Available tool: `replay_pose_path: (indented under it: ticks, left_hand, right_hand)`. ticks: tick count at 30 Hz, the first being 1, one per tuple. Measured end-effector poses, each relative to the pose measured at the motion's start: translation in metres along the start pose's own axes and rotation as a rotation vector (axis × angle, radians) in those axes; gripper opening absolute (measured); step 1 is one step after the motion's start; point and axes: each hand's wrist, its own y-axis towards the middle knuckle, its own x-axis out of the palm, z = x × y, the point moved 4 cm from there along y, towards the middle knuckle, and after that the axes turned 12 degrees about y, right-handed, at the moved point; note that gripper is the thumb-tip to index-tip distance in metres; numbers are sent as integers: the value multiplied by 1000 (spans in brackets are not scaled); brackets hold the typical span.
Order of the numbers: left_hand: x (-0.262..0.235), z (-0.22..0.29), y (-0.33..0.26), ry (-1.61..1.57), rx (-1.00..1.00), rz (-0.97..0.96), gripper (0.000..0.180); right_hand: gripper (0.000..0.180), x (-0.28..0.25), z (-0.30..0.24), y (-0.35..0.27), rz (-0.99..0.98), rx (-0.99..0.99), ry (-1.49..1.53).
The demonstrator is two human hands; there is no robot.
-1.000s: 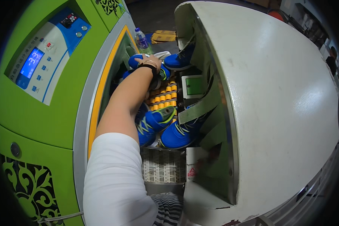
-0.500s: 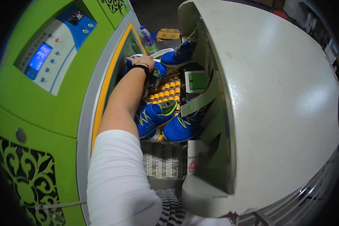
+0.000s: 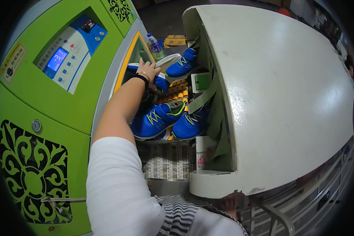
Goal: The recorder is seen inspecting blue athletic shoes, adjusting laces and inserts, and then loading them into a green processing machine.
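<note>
My left hand [image 3: 147,70] reaches into the gap between the green machine and the white housing. Its fingers lie around a blue shoe [image 3: 161,83] that the hand and wrist partly cover. Beyond it, another blue sneaker [image 3: 181,65] rests against the housing's inner side. Closer to me, a blue sneaker with yellow-green laces [image 3: 155,120] lies tilted, beside one more blue sneaker [image 3: 188,124] partly under a grey-green strap. Dark shapes beneath my forearm are hard to make out. Some fingers, possibly of my right hand [image 3: 229,205], show dimly below the housing's edge; their grip is unclear.
Yellow rollers [image 3: 178,93] run under the shoes, and a white slatted conveyor [image 3: 169,161] lies nearer me. On the left stands the green machine [image 3: 63,114] with a lit control panel [image 3: 63,59]. The white housing [image 3: 279,98] bounds the right. A bottle [image 3: 155,46] stands beyond.
My left hand has shifted slightly with the shoe under it, whose visible end now sits lower. The near tilted sneaker shows more fully. The whole view has swung a little.
</note>
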Motion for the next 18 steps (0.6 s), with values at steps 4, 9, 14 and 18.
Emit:
replay_pose_path:
  ticks: [4,9,14,18]
  left_hand:
    - [-20,8,4,104,119,-116,94]
    - [-23,-6,-30,-286,197,-37,80]
    - [-1,-20,-59,-864,169,-328,69]
    - [10,-38,-70,-726,42,-537,67]
  right_hand:
    - [66,-53,-20,24,22,-33,296]
    - [74,-75,-29,33,16,-10,333]
    - [73,-79,-28,34,27,-2,363]
    - [72,-75,-31,28,49,-28,351]
